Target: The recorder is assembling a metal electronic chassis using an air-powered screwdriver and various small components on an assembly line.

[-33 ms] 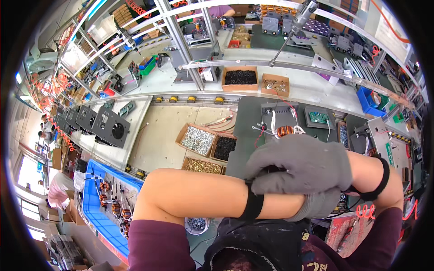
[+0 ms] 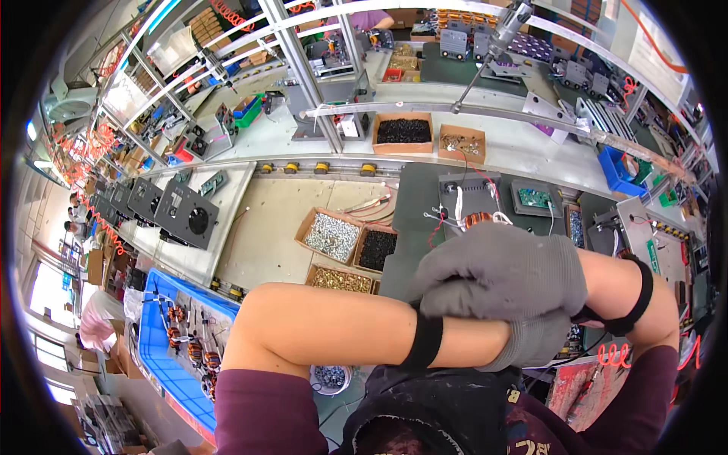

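My arms are folded across each other in front of my body. My gloved right hand rests over my left wrist, its fingers curled together; anything inside them is hidden. Beneath it, my gloved left hand points to the right, with its fingers out of sight under the right wrist. Just beyond the right hand, a copper-wound coil with white leads lies by a grey metal housing on the dark mat. To its right is a green circuit board in a grey tray.
Cartons of silver, black and brass-coloured small parts stand left of the mat. A blue tray of coils is at left. Black panels stand behind it. A powered screwdriver hangs above the far bench.
The fingers of my right hand have drawn closer together and moved slightly right, so the dark gap between them has narrowed. Otherwise the arms hold the same folded position.
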The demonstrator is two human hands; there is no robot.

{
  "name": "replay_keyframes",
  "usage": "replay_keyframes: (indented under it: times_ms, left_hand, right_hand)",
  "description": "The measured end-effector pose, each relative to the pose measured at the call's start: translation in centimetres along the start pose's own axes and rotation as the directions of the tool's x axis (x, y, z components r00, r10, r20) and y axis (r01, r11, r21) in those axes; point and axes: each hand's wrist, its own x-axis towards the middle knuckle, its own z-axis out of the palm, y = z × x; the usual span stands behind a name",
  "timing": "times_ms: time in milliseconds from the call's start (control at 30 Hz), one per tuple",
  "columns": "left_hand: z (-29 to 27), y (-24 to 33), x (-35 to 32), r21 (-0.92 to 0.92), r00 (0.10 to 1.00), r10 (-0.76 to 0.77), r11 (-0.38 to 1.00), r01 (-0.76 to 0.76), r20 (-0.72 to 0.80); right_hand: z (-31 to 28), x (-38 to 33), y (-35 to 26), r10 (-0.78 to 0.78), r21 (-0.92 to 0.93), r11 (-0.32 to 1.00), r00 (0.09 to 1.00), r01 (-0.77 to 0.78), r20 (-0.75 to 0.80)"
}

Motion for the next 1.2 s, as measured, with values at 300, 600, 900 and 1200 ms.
replay_keyframes:
  times_ms: [300,600,900,1200]
  left_hand:
    - [2.5,-5.0,-1.8,0.052,0.997,-0.076,0.996,0.076,0.006]
    - [-1.7,-11.0,-6.8,0.101,0.989,-0.145,0.984,0.145,-0.008]
    - [-3.6,-2.6,-3.2,0.634,0.788,-0.379,0.773,-0.018,0.485]
    - [-3.4,2.1,-3.5,0.744,0.670,-0.518,0.664,-0.077,0.531]
  right_hand:
    - [0.2,4.4,-1.1,-0.247,-0.506,0.827,0.967,0.244,0.061]
    - [-0.1,2.4,1.2,-0.029,-0.162,0.987,0.977,-0.005,-0.209]
    - [-0.4,4.2,2.1,0.356,-0.108,0.931,0.933,-0.350,0.045]
    - [3.7,1.9,8.7,0.562,0.288,0.731,0.785,-0.619,0.261]
